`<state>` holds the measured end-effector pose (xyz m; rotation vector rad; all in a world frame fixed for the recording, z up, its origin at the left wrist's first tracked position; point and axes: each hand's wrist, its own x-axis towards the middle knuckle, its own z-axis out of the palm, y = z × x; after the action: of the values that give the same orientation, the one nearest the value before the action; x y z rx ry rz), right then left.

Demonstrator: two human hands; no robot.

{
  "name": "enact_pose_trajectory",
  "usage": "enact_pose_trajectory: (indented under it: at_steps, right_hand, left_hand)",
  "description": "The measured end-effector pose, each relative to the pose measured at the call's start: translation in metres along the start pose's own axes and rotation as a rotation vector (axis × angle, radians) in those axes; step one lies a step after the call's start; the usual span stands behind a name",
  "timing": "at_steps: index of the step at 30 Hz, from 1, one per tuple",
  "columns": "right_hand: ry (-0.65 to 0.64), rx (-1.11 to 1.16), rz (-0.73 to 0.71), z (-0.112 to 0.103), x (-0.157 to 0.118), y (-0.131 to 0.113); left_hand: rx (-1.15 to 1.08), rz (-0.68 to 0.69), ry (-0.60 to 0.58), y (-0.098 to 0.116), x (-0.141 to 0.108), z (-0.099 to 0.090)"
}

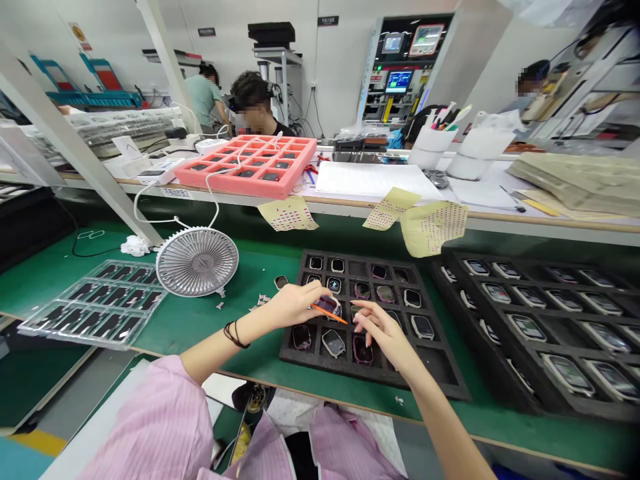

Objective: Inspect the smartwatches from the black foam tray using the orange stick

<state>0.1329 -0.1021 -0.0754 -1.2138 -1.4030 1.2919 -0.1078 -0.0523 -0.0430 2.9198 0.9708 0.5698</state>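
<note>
My left hand (300,302) is closed on a thin orange stick (330,314) that points right and down. Just behind the stick is a smartwatch case with a dark screen (330,305); whether my left fingers also touch it cannot be made out. My right hand (379,330) hovers over the tray with fingers curved and apart, its thumb near the stick's tip. Beneath both hands lies a black foam tray (440,363) whose compartments hold several watch cases, among them a silver one (333,343) and a purple-rimmed one (363,349).
A grey round fan (197,261) stands left of the tray, beside a clear plastic tray of black parts (95,303). More stacked foam trays (505,333) with watches stand at right. Above runs a shelf with a pink foam tray (295,175). Co-workers (257,107) are behind.
</note>
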Motion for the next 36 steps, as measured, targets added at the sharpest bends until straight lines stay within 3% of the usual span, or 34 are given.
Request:
enact_pose_trajectory:
  at_steps: [9,15,24,36]
  right_hand:
    - [0.288,-0.01,-0.041,-0.048,-0.023,0.033]
    - [0.37,0.073,-0.028,-0.056,-0.028,0.057]
    - [0.349,0.105,-0.067,-0.057,-0.031,0.061]
    - [0.344,0.104,-0.073,-0.058,-0.032,0.063]
  left_hand:
    - [0.173,0.082,-0.195,-0.035,0.112,0.026]
    - [0.228,0.178,-0.306,-0.049,0.156,0.055]
    - [0.274,0.28,-0.406,-0.054,0.189,0.069]
    - [0.238,0.323,-0.4,-0.051,0.192,0.08]
